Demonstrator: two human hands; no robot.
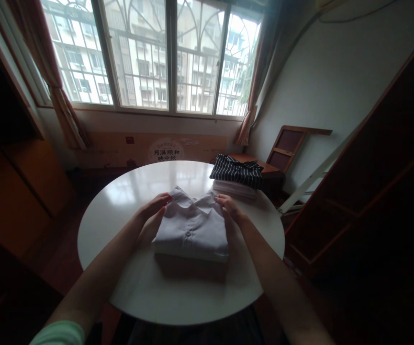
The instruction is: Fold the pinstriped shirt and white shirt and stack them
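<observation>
1. 2 hands are bracketing a folded white shirt (191,229) lying near the middle of the round white table (128,287), collar pointing away toward the window (156,52).
2. Left hand (152,213) is resting flat against the shirt's left edge, fingers stretched out toward the collar, not pinching anything.
3. Right hand (231,211) is mirroring it on the right edge, fingers loosely extended along the fabric, touching it rather than gripping.
4. Shirt's long axis is running straight away from the person, so it's sitting squarely between both palms, neither hand noticeably nearer.
5. Beyond the right hand, a striped dark garment (236,171) is sitting on a white stack at the table's far right edge, apart from the shirt.
</observation>
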